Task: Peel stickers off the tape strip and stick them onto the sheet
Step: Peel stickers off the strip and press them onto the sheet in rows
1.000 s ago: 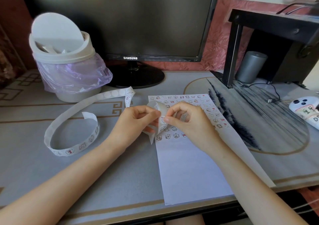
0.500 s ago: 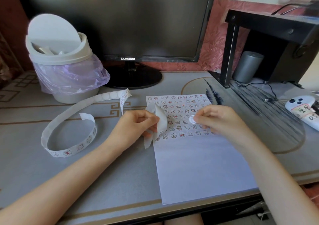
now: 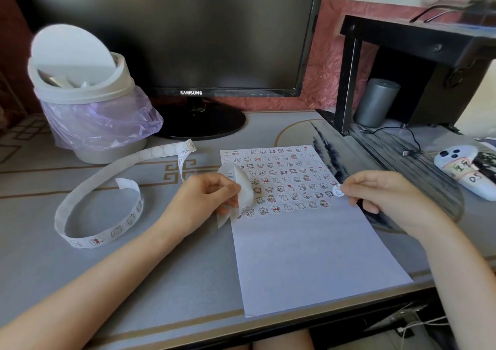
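Since half a second ago the right hand has carried the small round sticker from the middle of the rows out to the right edge of the sheet. The left hand has barely shifted.

Nearest the person, the lower half of the sheet lies bare on the desk. Above it, the right hand pinches the sticker between thumb and forefinger, its other fingers loosely curled. Whether the sticker touches the paper yet cannot be told.

The rows run across the sheet. The lowest one seems to stop short of the right margin, so the free place lies just below and a touch left of the sticker, far nearer the right hand.

The left hand grips the folded end of the tape strip at the sheet's left edge, and the rest of the strip loops away to the left. Beyond stand a bin and a monitor.
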`<state>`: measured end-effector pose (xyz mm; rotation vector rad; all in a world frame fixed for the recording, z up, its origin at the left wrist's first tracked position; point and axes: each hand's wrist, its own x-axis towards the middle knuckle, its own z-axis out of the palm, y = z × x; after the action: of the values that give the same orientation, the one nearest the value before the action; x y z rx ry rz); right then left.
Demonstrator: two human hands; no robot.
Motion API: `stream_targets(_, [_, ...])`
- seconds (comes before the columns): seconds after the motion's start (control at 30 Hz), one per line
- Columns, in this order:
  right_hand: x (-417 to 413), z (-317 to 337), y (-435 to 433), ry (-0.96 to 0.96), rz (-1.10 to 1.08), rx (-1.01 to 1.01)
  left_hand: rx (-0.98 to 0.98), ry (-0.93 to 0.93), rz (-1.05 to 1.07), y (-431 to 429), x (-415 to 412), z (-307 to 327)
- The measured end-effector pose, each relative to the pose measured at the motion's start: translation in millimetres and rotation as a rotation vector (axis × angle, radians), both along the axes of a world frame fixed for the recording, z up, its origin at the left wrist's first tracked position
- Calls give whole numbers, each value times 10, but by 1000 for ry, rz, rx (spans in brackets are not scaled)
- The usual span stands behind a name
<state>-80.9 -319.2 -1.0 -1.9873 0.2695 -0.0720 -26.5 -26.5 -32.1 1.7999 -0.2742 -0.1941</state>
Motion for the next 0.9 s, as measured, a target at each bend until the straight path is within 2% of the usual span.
stream_targets(0.33, [43,-9,-20,114,65,-58,-8,3,-3,1,-1,-8])
stream_targets(0.9, [38,-14,66,128,24,-148,-9,7,-7,0,0,-11])
